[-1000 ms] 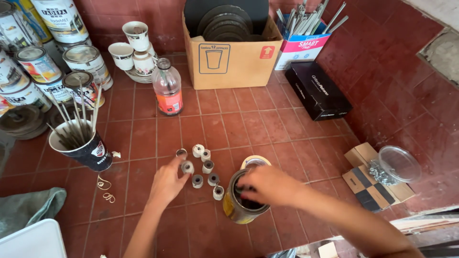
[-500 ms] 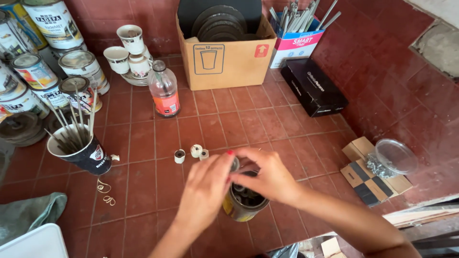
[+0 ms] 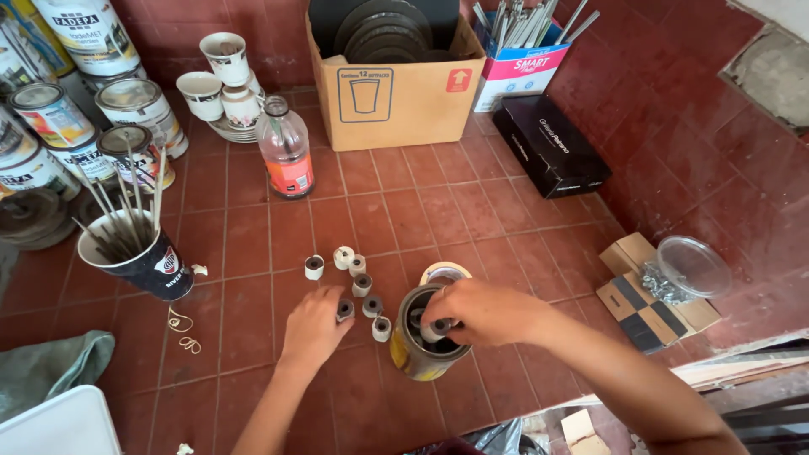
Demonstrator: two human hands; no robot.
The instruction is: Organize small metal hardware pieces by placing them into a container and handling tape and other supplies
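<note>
The person's right hand [image 3: 482, 312] hangs over the mouth of an open tin can [image 3: 425, 337] on the tiled floor [image 3: 404, 211], fingers pinched around a small grey roller [image 3: 436, 327] held just inside the rim. The left hand [image 3: 313, 327] rests palm down on the floor to the left of the can, fingertips closing on another small roller [image 3: 345, 308]; whether it has truly gripped it I cannot tell. Just beyond those fingers lies a loose cluster of the same short cylinders [image 3: 358, 282], some pale, some grey, standing on end and well within reach of either hand.

These pieces look light and hard, with smooth round sides that would roll if knocked over; pinching one across its curved wall between thumb and forefinger seems the sure hold. The can looks heavier and is dented, steady enough where it stands.

Farther off from the hands stand a plastic bottle [image 3: 286, 152], a cardboard box [image 3: 396, 84] and a dark cup of sticks [image 3: 143, 257].
</note>
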